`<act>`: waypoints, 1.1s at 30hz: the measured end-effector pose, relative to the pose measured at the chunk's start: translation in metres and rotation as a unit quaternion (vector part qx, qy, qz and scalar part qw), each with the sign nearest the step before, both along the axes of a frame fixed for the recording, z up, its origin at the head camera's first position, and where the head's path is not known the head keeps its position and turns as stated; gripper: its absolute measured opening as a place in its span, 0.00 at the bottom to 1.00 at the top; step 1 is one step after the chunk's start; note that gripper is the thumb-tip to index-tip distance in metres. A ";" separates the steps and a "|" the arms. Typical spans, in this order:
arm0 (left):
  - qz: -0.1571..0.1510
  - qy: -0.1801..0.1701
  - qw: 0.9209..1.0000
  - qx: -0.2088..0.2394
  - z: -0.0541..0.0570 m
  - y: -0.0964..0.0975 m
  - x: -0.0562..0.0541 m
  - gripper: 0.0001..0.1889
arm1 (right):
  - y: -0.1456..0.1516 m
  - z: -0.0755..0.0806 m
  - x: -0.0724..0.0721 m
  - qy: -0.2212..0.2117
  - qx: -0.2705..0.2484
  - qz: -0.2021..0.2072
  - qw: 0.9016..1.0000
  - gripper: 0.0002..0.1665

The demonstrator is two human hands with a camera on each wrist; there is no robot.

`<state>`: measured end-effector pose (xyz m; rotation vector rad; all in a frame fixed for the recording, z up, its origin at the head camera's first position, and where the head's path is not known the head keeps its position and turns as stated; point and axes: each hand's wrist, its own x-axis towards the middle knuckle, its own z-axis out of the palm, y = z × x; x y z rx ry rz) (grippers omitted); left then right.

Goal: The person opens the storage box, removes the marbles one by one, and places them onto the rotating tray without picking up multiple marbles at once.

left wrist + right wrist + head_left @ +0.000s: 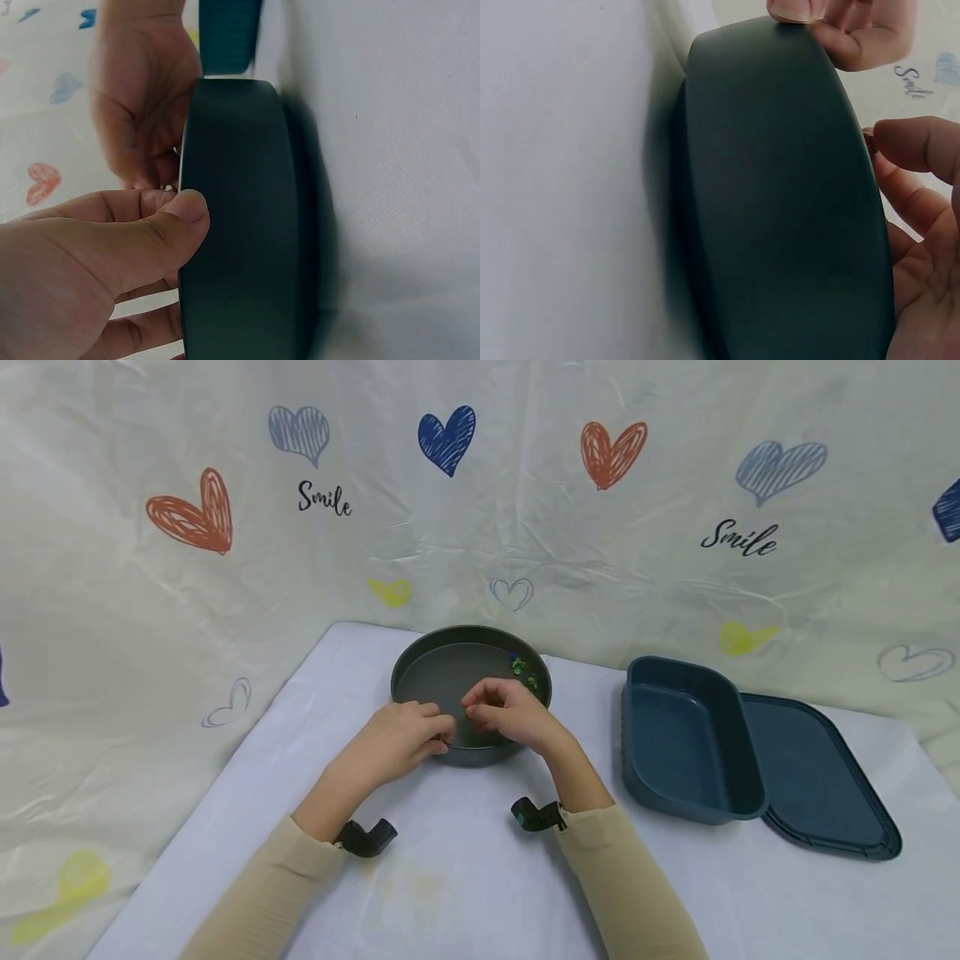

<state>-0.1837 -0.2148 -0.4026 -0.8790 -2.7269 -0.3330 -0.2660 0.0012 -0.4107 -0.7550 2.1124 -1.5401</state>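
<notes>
A round dark pan (442,668) with a low wall stands on the table. Small green and blue pieces (518,667) lie inside it along the right side; their kind is too small to tell. At the pan's near-left edge my left hand (405,735) grips the rim, thumb outside the wall (240,225) and fingers over the inner side. Above the pan's interior, my right hand (513,714) pinches a tiny brownish piece (868,141) between thumb and fingertip. The wall hides part of the right fingers in the right wrist view.
To the right stands a deep blue-green rectangular container (682,752). Its matching flat lid (817,777) lies beside it, partly behind the container. A white cloth (450,893) covers the table, and a sheet printed with hearts (525,527) hangs behind.
</notes>
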 end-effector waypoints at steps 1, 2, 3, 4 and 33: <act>-0.001 0.001 1.000 0.001 0.000 0.000 0.000 0.08 | 0.000 0.000 0.000 0.012 0.011 0.002 1.000 0.13; -0.002 0.001 1.000 0.001 0.000 0.000 0.000 0.08 | -0.001 0.000 0.001 0.022 0.023 0.004 0.999 0.13; -0.002 0.002 1.000 0.001 0.001 0.000 0.000 0.08 | -0.001 -0.001 0.001 0.033 0.037 0.005 0.999 0.12; -0.002 0.003 1.000 0.001 0.001 0.000 0.001 0.08 | -0.002 -0.001 0.001 0.044 0.050 0.006 0.998 0.11; -0.001 0.014 1.000 -0.007 -0.002 -0.001 0.000 0.08 | -0.011 -0.003 0.007 0.169 0.206 0.030 0.964 0.07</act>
